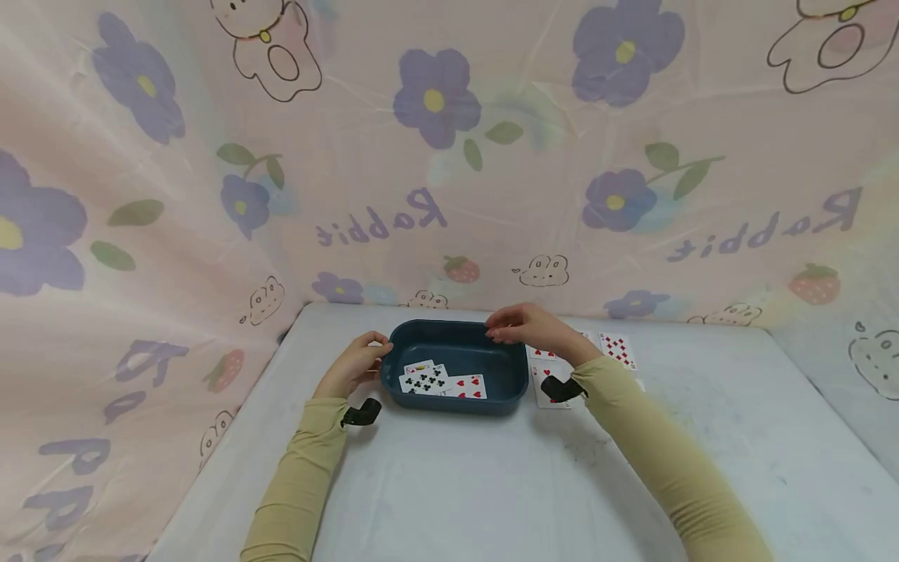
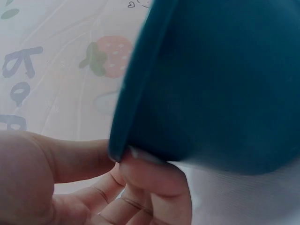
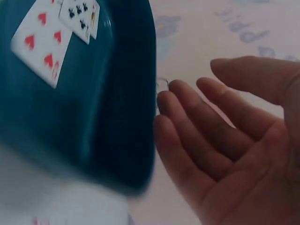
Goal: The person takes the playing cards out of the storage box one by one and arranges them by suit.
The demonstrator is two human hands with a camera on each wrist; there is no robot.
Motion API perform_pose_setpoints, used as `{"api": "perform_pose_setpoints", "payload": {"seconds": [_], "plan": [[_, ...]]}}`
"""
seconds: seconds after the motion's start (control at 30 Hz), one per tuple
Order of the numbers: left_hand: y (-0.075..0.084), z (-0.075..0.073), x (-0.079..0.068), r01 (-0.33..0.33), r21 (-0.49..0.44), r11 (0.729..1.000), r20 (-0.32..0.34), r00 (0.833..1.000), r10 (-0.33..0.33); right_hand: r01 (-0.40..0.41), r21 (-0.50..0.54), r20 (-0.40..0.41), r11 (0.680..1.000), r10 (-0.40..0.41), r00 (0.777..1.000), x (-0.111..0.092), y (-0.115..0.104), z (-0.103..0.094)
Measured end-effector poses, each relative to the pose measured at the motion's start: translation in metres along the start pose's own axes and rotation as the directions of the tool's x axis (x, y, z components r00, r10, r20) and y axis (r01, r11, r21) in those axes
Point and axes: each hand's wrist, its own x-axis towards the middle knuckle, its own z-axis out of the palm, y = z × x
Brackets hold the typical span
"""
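A dark blue plastic tub (image 1: 449, 404) with rounded corners is between the two hands in the head view. Playing cards lie inside it along the near side, among them a clubs card (image 1: 424, 381) and a hearts card (image 1: 469, 386). My left hand (image 1: 353, 365) pinches the tub's left rim, thumb on top and curled fingers beneath, as the left wrist view shows. Over the far right corner is my right hand (image 1: 537, 326), its fingers (image 3: 206, 122) loosely bent beside the rim with nothing held. Whether the fingertips touch the rim I cannot tell.
Several playing cards lie face up on the white table (image 1: 449, 484) right of the tub, including a diamonds card (image 1: 618, 351) and a hearts card (image 1: 544, 396) partly under the right wrist. A patterned curtain (image 1: 449, 234) stands behind the table and at its sides.
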Motion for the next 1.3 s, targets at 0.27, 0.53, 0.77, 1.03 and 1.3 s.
{"api": "perform_pose_setpoints", "payload": {"seconds": [0.27,0.53,0.77,1.03,1.3], "plan": [[0.001,0.000,-0.001,-0.010,0.015,1.000,-0.003,1.000,0.010,-0.061,-0.007,0.138,0.998,0.061,0.989,0.040,0.007,0.038],[0.002,0.002,0.000,-0.016,0.006,1.000,0.001,1.000,0.016,-0.136,-0.025,0.198,0.990,0.138,0.970,0.061,0.013,0.055],[0.003,0.001,-0.001,-0.005,0.004,1.000,0.004,1.000,0.005,-0.166,-0.025,0.266,0.986,0.167,0.950,0.069,0.008,0.063],[0.000,0.001,-0.002,-0.007,0.002,1.000,0.007,1.000,0.007,-0.216,0.028,0.322,0.976,0.196,0.926,0.073,0.004,0.074],[0.001,0.002,-0.002,-0.017,-0.003,1.000,-0.005,1.000,0.017,-0.242,0.022,0.342,0.970,0.221,0.914,0.076,0.002,0.079]]}}
